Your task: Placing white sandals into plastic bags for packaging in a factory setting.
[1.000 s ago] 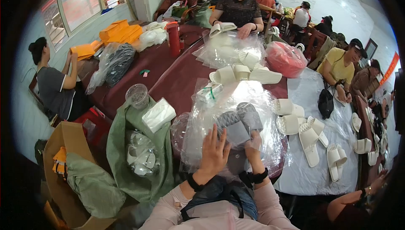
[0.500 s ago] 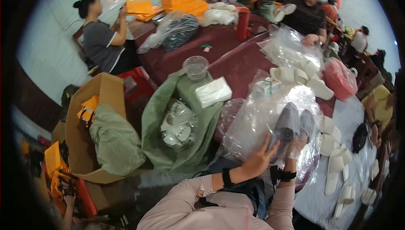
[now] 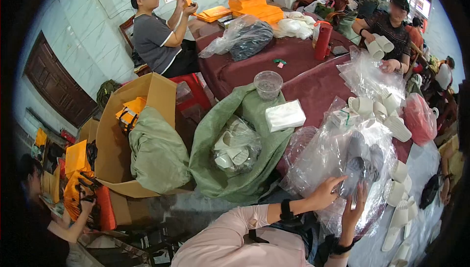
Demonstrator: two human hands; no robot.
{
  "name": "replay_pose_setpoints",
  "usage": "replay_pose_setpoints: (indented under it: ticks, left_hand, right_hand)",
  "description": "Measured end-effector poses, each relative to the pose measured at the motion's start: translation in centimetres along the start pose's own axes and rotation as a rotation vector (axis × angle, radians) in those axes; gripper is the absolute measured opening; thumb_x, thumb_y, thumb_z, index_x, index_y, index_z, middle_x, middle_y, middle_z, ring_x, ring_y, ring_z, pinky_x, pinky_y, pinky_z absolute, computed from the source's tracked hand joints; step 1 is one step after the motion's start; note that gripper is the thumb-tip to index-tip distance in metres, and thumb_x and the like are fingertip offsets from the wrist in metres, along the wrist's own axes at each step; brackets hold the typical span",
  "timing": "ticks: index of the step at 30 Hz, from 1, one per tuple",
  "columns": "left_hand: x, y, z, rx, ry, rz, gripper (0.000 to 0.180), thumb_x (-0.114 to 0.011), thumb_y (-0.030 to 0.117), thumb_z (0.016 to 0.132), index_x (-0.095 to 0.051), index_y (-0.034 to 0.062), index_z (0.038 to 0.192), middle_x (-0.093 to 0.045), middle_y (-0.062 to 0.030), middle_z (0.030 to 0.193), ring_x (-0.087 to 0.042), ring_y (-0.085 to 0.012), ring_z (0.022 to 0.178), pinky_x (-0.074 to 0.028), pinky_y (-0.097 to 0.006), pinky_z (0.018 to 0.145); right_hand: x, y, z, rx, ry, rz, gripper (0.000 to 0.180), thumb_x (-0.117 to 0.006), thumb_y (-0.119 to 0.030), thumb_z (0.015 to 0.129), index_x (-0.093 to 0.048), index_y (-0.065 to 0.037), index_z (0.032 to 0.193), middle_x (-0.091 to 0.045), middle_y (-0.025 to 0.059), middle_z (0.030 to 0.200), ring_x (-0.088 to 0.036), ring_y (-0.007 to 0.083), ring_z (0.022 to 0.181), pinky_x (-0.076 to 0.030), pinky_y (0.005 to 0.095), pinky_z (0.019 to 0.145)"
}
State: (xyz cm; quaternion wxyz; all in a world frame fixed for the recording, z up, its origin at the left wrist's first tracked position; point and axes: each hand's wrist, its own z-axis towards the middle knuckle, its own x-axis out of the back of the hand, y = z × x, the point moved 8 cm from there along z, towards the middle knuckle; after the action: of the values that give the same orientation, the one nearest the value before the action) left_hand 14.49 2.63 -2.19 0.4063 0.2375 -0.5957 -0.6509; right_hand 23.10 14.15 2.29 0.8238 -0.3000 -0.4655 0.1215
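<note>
While both hands are up at the near right edge of the maroon table, they're working a pair of grey slippers that sits inside a big crinkly clear plastic bag. The left hand has its fingers spread and pressed against the bag right by the near end of the slippers, with a black watch on that wrist. The right hand is just below the slippers, fingers apart and pointing up, touching the plastic; I can't tell if it's actually pinching anything through the bag.

Stuff around it: rolled white slippers lie in a bunch just beyond the bag, and more of them trail down the white tablecloth to the right. A red plastic bag sits further right. Left of the clear bag there's a white tissue pack resting on a green woven sack, which has another bagged bundle of white slippers in its folds. A clear plastic cup stands just beyond the tissue pack, and a red bottle is on the far side of the table.

Far left, a person in a grey shirt handles an orange packet, with orange stacks nearby. Far right, another person in a dark top holds white slippers. An open cardboard box stands on the floor to the left.
</note>
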Motion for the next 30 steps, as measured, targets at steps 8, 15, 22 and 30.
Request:
replay_pose_setpoints:
  ticks: [8,15,22,30]
  left_hand:
    - [-0.9,1.7,-0.2,0.339,-0.201,-0.516,0.049,-0.053,0.000,0.087,-0.045,0.0095,0.135,-0.055,-0.0037,0.105,-0.053,-0.0058,0.063,-0.046,-0.022,0.056]
    - [-1.1,4.3,-0.8,0.180,-0.383,-0.472,0.049,-0.056,0.005,0.090,-0.043,0.0100,0.137,-0.054,-0.0003,0.103,-0.046,-0.0038,0.065,-0.042,-0.020,0.057]
    - [-0.4,4.3,-1.0,0.059,-0.311,-0.767,0.055,-0.052,0.017,0.095,-0.024,0.0132,0.142,-0.046,-0.0110,0.125,-0.047,-0.0155,0.109,-0.038,-0.028,0.094]
    - [-4.0,-3.7,1.0,0.180,-0.346,-0.126,0.052,-0.045,0.036,0.097,-0.034,0.0041,0.137,-0.044,-0.0128,0.132,-0.046,-0.0262,0.119,-0.036,-0.036,0.100]
  right_hand:
    - [4.3,-5.5,-2.4,0.206,0.212,-0.536,0.100,-0.083,-0.040,0.057,-0.033,-0.007,0.137,-0.028,0.0227,0.143,-0.031,0.0420,0.129,-0.025,0.0589,0.102]
    - [5.5,-6.5,0.6,0.274,0.413,-0.390,0.095,-0.077,-0.021,0.063,-0.026,-0.010,0.142,-0.027,0.0235,0.145,-0.031,0.0411,0.130,-0.022,0.0563,0.104]
    - [6.3,-2.8,1.8,0.091,0.137,-0.168,0.051,-0.066,0.006,0.061,-0.060,-0.001,0.111,-0.062,0.0132,0.111,-0.056,0.0289,0.106,-0.046,0.0347,0.087]
    - [10.7,21.9,-0.2,-0.019,0.595,0.036,0.044,-0.044,-0.017,0.092,-0.042,0.005,0.131,-0.053,0.0191,0.119,-0.050,0.0302,0.108,-0.039,0.0374,0.090]
